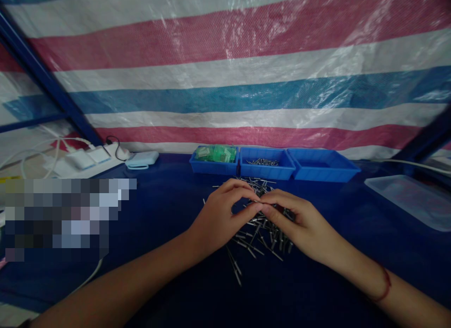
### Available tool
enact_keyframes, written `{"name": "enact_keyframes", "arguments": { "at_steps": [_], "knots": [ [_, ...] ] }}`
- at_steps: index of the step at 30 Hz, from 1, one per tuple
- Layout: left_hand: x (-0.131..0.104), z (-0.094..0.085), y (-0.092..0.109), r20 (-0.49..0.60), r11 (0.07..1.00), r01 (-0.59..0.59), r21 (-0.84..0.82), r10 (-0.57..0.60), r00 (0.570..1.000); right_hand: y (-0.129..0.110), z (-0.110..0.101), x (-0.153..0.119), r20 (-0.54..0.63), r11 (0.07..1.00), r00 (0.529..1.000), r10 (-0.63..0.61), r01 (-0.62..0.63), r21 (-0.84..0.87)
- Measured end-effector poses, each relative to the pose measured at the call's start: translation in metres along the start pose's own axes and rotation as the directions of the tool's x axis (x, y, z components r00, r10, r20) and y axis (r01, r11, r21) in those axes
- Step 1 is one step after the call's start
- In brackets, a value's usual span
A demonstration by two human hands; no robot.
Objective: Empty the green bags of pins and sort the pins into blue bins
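Observation:
A loose heap of blind rivets point(259, 222), thin metal pins with thicker sleeves, lies on the dark blue tabletop in front of me. My left hand point(225, 213) and my right hand point(294, 217) meet just above this heap, their fingertips touching. Thumb and index finger are pinched together on each hand. Whatever small thing sits between the fingertips is too hidden to name. Part of the heap is covered by both hands, and a few rivets lie scattered toward the front edge.
Behind the heap stand three blue bins: one with green-and-clear packets point(215, 153), a middle bin point(268, 170) with more rivets, and a right bin point(326, 173). A clear plastic lid point(410, 201) lies right. A power strip point(89, 161), cables and a light-blue device point(142, 160) are left.

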State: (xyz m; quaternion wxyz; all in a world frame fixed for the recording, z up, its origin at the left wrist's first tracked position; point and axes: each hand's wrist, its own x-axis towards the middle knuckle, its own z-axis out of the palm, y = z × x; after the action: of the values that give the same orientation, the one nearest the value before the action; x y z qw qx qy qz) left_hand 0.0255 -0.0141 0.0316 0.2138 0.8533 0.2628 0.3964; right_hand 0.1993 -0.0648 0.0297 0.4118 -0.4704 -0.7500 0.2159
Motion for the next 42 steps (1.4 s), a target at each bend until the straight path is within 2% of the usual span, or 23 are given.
{"name": "enact_keyframes", "arguments": {
  "at_steps": [10, 14, 18, 22, 29, 33, 35, 38, 40, 42],
  "knots": [
    [-0.001, -0.001, 0.003, -0.054, 0.998, -0.067, 0.014, 0.068, 0.996, -0.001, -0.001, 0.001, 0.026, 0.986, 0.992, 0.121, -0.124, 0.11],
    [-0.002, -0.001, 0.002, -0.098, 0.994, -0.087, 0.064, 0.093, 0.991, 0.0, 0.0, 0.0, -0.075, 0.989, 0.99, 0.117, -0.109, 0.1],
    [-0.001, 0.001, -0.001, -0.108, 0.995, -0.066, 0.08, 0.075, 0.991, 0.001, 0.001, -0.001, -0.215, 1.0, 0.977, 0.01, -0.004, 0.029],
    [-0.001, 0.002, -0.004, -0.084, 0.997, -0.052, 0.051, 0.056, 0.995, -0.003, -0.001, -0.001, -0.261, 0.995, 0.96, -0.096, 0.089, -0.039],
    [0.001, 0.001, -0.006, 0.0, 0.994, -0.112, 0.015, 0.112, 0.994, -0.008, -0.005, -0.005, -0.206, 0.956, 0.951, -0.232, 0.183, -0.229],
    [0.001, 0.002, -0.007, 0.077, 0.994, -0.099, 0.035, 0.096, 0.992, -0.007, -0.011, -0.001, -0.105, 0.849, 0.933, -0.343, 0.26, -0.459],
    [0.002, 0.001, -0.01, 0.059, 0.998, -0.045, 0.05, 0.042, 0.997, -0.006, -0.017, 0.008, -0.115, 0.8, 0.927, -0.358, 0.241, -0.55],
    [0.004, -0.001, -0.019, 0.014, 0.997, 0.043, 0.063, -0.044, 0.999, -0.001, -0.026, 0.032, -0.246, 0.781, 0.911, -0.332, 0.119, -0.614],
    [0.005, -0.003, -0.026, 0.004, 0.994, 0.061, 0.085, -0.062, 0.998, 0.007, -0.03, 0.052, -0.305, 0.762, 0.909, -0.285, 0.022, -0.647],
    [0.005, -0.005, -0.033, 0.025, 0.991, 0.047, 0.124, -0.05, 0.998, 0.019, -0.03, 0.069, -0.313, 0.736, 0.922, -0.228, -0.047, -0.676]
  ]
}}
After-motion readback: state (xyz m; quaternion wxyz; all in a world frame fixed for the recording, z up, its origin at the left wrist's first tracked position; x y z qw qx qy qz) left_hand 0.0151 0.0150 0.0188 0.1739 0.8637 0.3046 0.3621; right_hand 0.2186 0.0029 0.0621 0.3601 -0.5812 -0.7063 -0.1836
